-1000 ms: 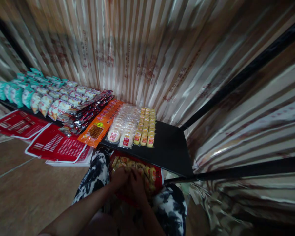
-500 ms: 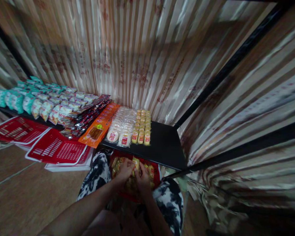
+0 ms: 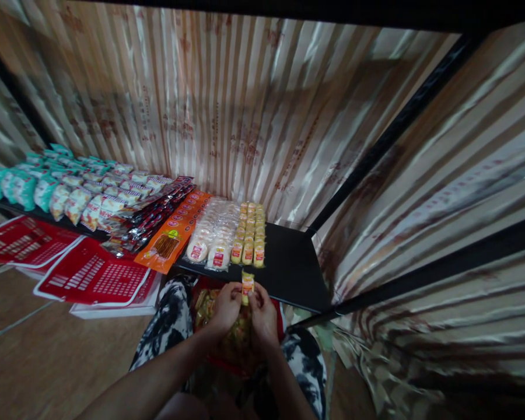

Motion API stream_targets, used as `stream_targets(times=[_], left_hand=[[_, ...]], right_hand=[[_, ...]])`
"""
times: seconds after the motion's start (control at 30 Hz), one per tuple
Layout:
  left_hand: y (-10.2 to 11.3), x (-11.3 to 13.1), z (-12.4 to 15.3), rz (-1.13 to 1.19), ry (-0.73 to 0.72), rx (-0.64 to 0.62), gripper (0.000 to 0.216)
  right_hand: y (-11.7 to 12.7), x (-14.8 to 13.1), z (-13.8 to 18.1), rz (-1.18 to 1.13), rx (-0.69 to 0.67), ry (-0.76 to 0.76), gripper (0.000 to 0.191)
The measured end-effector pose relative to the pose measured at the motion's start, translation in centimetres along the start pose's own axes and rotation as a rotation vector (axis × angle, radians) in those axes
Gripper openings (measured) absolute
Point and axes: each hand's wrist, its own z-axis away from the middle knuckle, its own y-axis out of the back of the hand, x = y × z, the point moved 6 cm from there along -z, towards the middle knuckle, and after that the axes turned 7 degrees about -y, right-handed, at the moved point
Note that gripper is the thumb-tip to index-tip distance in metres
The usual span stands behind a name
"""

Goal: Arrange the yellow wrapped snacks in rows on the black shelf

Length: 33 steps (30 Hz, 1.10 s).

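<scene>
My left hand [image 3: 226,304] and my right hand [image 3: 263,309] together pinch one small yellow snack packet [image 3: 247,285] with a red label, held upright just below the front edge of the black shelf [image 3: 295,268]. Beneath both hands a red bag [image 3: 205,303] full of the same yellow packets rests on my lap. On the shelf, straight ahead of the held packet, stand rows of yellow packets [image 3: 250,233], with clear-wrapped white rounds [image 3: 210,233] to their left.
Farther left on the shelf lie orange packs [image 3: 175,230], dark red packs [image 3: 146,213] and teal and white bags [image 3: 48,186]. Red perforated basket lids [image 3: 91,274] lie on the wooden floor at left. Striped shiny curtain lines the back and right. A black frame bar [image 3: 420,280] crosses at right.
Both hands have come up out of the red bag with one yellow packet and lifted it toward the shelf's front edge. The view has tilted slightly.
</scene>
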Motion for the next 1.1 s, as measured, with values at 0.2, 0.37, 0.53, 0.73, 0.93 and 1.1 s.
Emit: stream_targets(times=[0.2,0.37,0.53,0.73,0.93,1.1], left_hand=[[0.2,2.4,-1.6,-0.191,-0.144,0.041,0.033],[-0.5,2.4,-3.2,-0.192,-0.116,0.022,0.035],[-1.0,1.9,-4.7,-0.206,-0.109,0.029,0.033],[-1.0,1.6,-5.6,-0.235,-0.178,0.092,0.032],[-0.2,1.9,-4.8,-0.237,-0.232,0.189,0.037],[0.3,1.7,-4.8,-0.233,-0.211,0.189,0.042]], right_hand=[[0.2,-1.3,-2.3,0.101,0.115,0.080,0.042],[-0.7,-1.1,-4.3,0.110,0.156,0.117,0.043],[-1.4,-0.4,-5.6,0.137,0.196,0.116,0.044],[-1.8,-0.5,-6.2,0.196,0.231,0.141,0.042],[-3.5,0.1,-6.7,0.147,0.169,0.139,0.044],[-4.7,0.0,-6.9,0.139,0.143,0.148,0.043]])
